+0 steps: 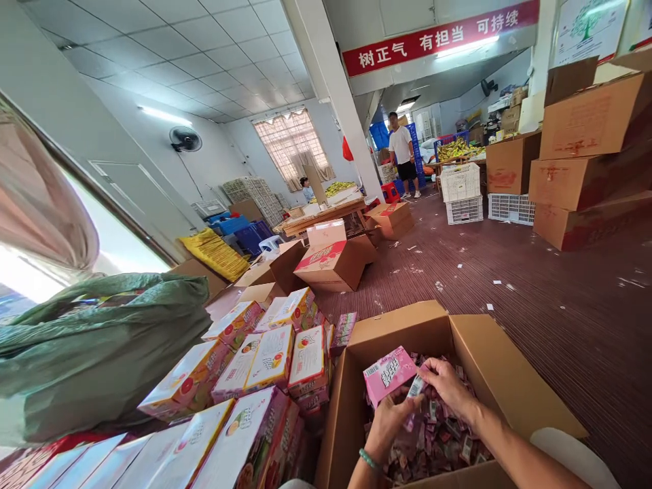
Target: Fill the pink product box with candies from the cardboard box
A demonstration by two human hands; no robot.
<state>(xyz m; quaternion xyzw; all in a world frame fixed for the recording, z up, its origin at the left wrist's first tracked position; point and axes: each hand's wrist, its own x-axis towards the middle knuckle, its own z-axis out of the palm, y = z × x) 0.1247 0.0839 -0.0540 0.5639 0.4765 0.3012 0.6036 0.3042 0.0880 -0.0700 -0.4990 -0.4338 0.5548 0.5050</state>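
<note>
My left hand (390, 420) is closed on a small pink box (390, 373), holding it over an open cardboard carton (509, 380). My right hand (448, 388) is beside it, fingers pinched on a small wrapped packet (415, 387) at the pink box's edge. The carton is full of several small dark-red wrapped packets (438, 441). A green bead bracelet sits on my left wrist.
Several pink-and-white printed boxes (265, 367) are stacked at left, beside a green bag (102, 346). Open cartons (333, 261) lie on the floor ahead. Tall cardboard stacks (585, 149) and white crates (461, 193) stand at right. A person in a white shirt (402, 153) stands far back.
</note>
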